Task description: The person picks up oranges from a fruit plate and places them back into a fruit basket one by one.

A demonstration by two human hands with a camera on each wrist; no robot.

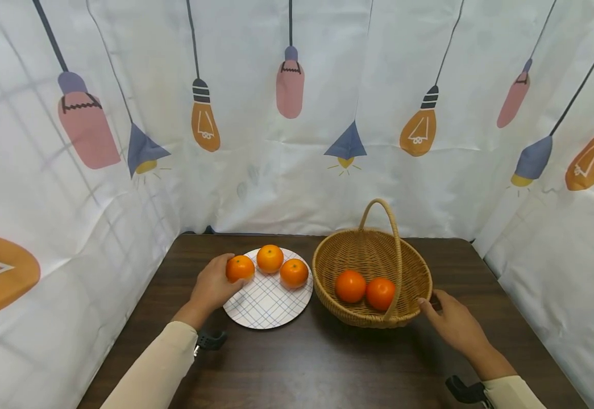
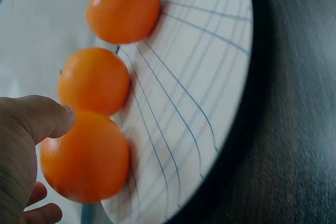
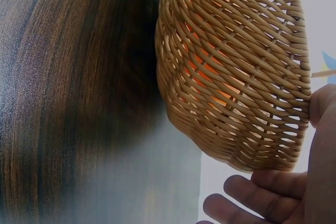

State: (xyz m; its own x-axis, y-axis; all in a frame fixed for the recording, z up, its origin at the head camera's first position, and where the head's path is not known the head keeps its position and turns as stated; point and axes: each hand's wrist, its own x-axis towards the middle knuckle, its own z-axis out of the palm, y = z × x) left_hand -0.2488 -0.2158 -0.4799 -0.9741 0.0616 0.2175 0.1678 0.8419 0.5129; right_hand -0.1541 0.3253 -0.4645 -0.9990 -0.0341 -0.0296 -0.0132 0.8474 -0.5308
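My left hand grips an orange at the left edge of a round white plate with blue grid lines. In the left wrist view the thumb lies against that orange. Two other oranges, one behind and one to the right, sit on the plate. To the plate's right stands a wicker basket with a tall handle, holding two redder-orange round fruits. My right hand holds the basket's right rim, thumb at the edge and fingers outside.
All this stands on a dark wood-grain table. White cloth printed with hanging lamps and bulbs surrounds the table at the back and sides. The basket handle arches above the rim.
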